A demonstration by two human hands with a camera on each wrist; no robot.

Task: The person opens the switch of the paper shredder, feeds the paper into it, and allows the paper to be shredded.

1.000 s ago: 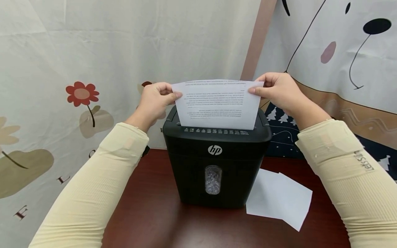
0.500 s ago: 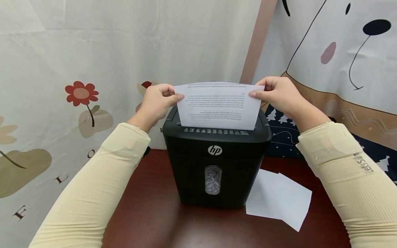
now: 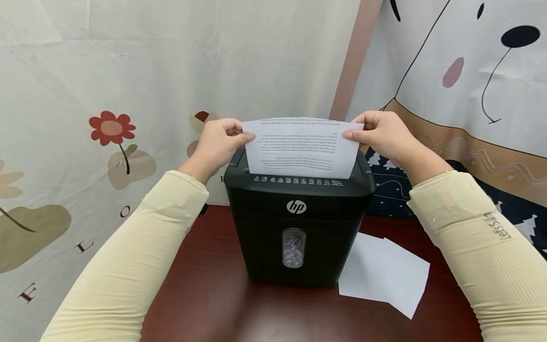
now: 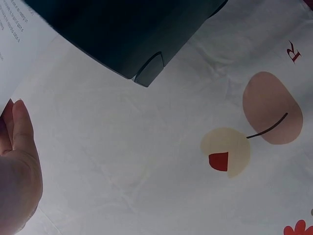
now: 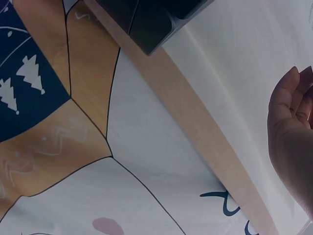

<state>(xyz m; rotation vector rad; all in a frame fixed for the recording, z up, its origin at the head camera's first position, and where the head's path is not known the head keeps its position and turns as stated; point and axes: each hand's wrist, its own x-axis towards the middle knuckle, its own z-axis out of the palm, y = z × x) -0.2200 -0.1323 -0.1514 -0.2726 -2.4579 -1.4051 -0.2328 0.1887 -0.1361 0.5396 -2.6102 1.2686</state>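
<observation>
A printed sheet of paper (image 3: pixel 301 147) stands upright in the top slot of a black HP paper shredder (image 3: pixel 265 237); its lower part is hidden inside. My left hand (image 3: pixel 215 145) pinches the sheet's upper left corner between thumb and fingers. At the upper right corner, my right hand (image 3: pixel 386 135) pinches the same sheet. The left wrist view catches part of the left hand (image 4: pixel 22 166) beside the paper (image 4: pixel 17 49) and a dark shredder corner (image 4: pixel 122 34). In the right wrist view the right hand (image 5: pixel 293 127) sits at the edge, and its fingertips are partly cut off.
A few white sheets (image 3: pixel 384 273) lie on the dark red table (image 3: pixel 205 289), right of the shredder. Paper shreds show through the shredder's front window (image 3: pixel 293 248). A patterned curtain (image 3: pixel 171 61) hangs close behind and to the left.
The sheet has sunk slightly farther into the slot. Both hands have come down with it, still pinching its upper corners. The shredder and loose sheets have not moved.
</observation>
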